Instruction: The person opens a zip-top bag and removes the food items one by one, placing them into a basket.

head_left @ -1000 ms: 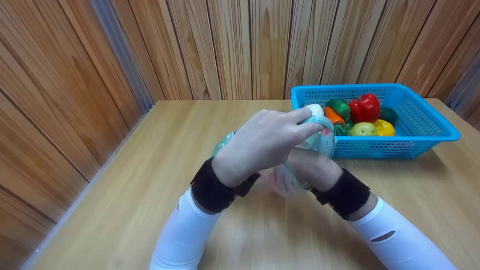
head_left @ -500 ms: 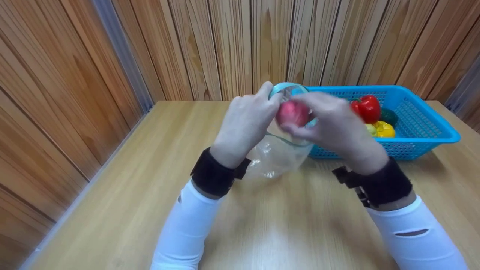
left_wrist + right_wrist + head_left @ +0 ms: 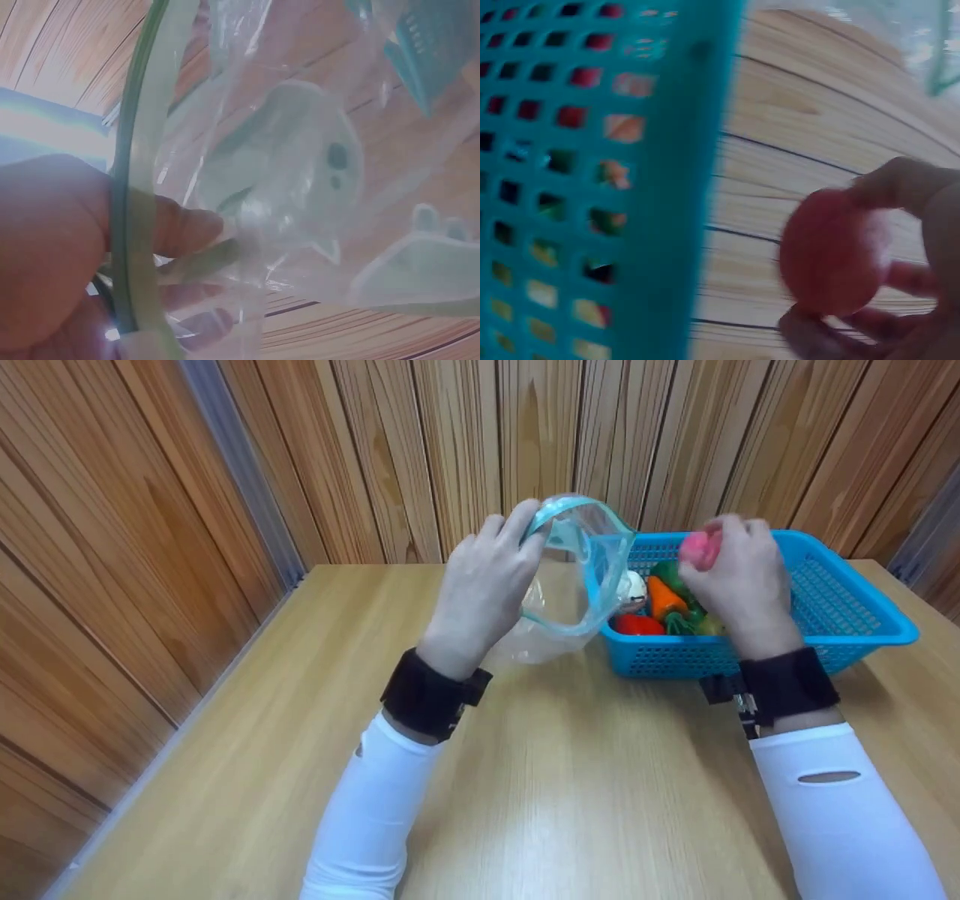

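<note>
My left hand (image 3: 484, 585) grips the rim of a clear plastic zip bag (image 3: 546, 643) with a teal edge, its mouth spread wide. In the left wrist view, pale animal prints show on the bag (image 3: 300, 165), and the thumb and fingers pinch its edge. Over the blue basket (image 3: 896, 624), my right hand (image 3: 754, 585) holds a pinkish-red peach (image 3: 697, 551) between thumb and fingers. The right wrist view shows the peach (image 3: 832, 251) slightly blurred, close to the basket's perforated side (image 3: 667, 187).
Inside the basket lie a carrot (image 3: 666, 598), a white round item (image 3: 634, 587), a red item (image 3: 639, 625) and green vegetables, partly behind my right hand. Wood-panelled walls (image 3: 450, 457) border the table (image 3: 555, 780) at the back and left.
My right hand has come out of the bag with the peach and moved right over the basket. My left hand has raised the bag, whose mouth now stands wider.
</note>
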Available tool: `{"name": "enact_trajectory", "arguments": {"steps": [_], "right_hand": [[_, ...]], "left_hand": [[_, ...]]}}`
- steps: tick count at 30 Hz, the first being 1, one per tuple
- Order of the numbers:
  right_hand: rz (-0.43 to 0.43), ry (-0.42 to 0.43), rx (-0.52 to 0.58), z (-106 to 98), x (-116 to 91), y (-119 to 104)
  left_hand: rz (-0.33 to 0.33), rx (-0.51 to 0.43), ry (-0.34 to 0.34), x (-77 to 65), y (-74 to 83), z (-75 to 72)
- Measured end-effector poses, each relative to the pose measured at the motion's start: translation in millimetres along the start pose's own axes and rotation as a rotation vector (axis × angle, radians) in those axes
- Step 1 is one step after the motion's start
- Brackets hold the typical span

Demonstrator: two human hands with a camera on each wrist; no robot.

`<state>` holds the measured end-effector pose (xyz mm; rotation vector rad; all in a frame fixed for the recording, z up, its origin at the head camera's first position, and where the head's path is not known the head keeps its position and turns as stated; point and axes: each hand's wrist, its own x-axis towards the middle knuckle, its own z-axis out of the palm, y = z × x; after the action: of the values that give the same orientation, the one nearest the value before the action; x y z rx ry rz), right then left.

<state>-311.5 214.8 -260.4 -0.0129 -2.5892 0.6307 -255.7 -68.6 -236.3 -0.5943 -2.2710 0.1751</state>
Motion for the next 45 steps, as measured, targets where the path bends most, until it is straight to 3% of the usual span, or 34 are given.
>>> {"name": "enact_trajectory", "arguments": {"steps": [3, 6, 8, 15, 21, 27, 35, 37, 40, 42, 45], "right_hand": [[0.024, -0.159, -0.091, 5.4, 4.1, 11.1], [0.019, -0.209, -0.110, 6.9, 4.6, 14.3], [0.025, -0.211, -0.100, 6.4, 3.7, 12.6], [0.007, -0.197, -0.100, 4.9, -0.4, 3.0], [0.007, -0.267, -0.115, 8.0, -0.8, -0.1], [0.002, -0.349, -0.126, 12.8, -4.3, 0.5], [-0.023, -0.397, -0.110, 18.2, -4.5, 0.6], [-0.035, -0.391, -0.101, 20.7, -4.3, 1.2], [-0.077, -0.349, -0.085, 25.8, -3.7, 3.3], [-0.115, -0.317, -0.086, 30.0, -2.8, 4.4], [-0.162, -0.301, -0.093, 34.3, -0.9, 6.1]], "left_hand": [[0.028, 0.090, 0.056, 1.1, -3.3, 5.1], [0.055, 0.145, 0.072, 3.4, -8.8, 15.6], [0.068, 0.123, 0.031, 3.6, -13.6, 24.8], [0.078, -0.075, -0.259, 0.5, -30.0, 55.1], [0.042, -0.076, -0.303, -2.4, -40.0, 74.5], [0.073, -0.112, -0.309, -7.1, -40.8, 103.8], [-0.021, -0.199, -0.518, -23.7, -45.9, 141.8], [-0.065, -0.311, -0.562, -26.4, -48.8, 143.1], [-0.128, -0.605, -0.576, -27.1, -52.7, 137.3], [-0.174, -0.866, -0.511, -25.4, -54.8, 132.0], [-0.213, -1.197, -0.316, -20.1, -55.1, 122.8]]}}
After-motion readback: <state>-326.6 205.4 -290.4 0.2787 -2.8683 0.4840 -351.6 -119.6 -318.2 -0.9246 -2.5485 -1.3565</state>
